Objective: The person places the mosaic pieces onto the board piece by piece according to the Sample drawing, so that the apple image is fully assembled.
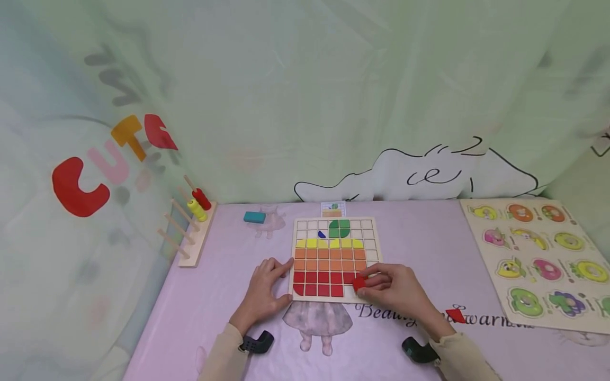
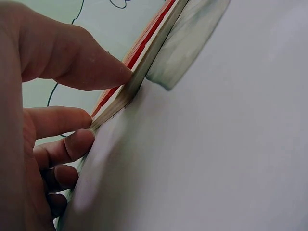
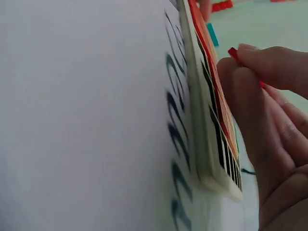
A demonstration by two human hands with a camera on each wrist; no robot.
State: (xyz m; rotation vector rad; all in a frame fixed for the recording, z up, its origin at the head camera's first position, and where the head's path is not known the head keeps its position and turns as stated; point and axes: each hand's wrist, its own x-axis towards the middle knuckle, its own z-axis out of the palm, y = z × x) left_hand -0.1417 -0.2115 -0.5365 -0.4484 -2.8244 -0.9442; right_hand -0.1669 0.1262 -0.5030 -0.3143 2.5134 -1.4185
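A wooden grid board (image 1: pixel 373 235) lies on the table, with rows of red, orange and yellow tiles, green leaf-shaped tiles and a small blue piece near the top. My left hand (image 1: pixel 261 288) touches the board's left side near its lower corner; in the left wrist view the thumb (image 2: pixel 103 67) rests against the edge. Between thumb and fingers, my right hand (image 1: pixel 397 283) pinches a red tile (image 1: pixel 358 284) over the board's lower right cells. The right wrist view shows only a small part of this tile (image 3: pixel 233 52), the rest hidden by the fingers.
A loose red tile (image 1: pixel 455 316) lies right of my right hand. On the right is a fruit puzzle board (image 1: pixel 486 248). A peg stand (image 1: pixel 193 259) with red and yellow beads stands left. Behind the grid board lie a teal block (image 1: pixel 254 217) and a small picture card (image 1: pixel 332 205).
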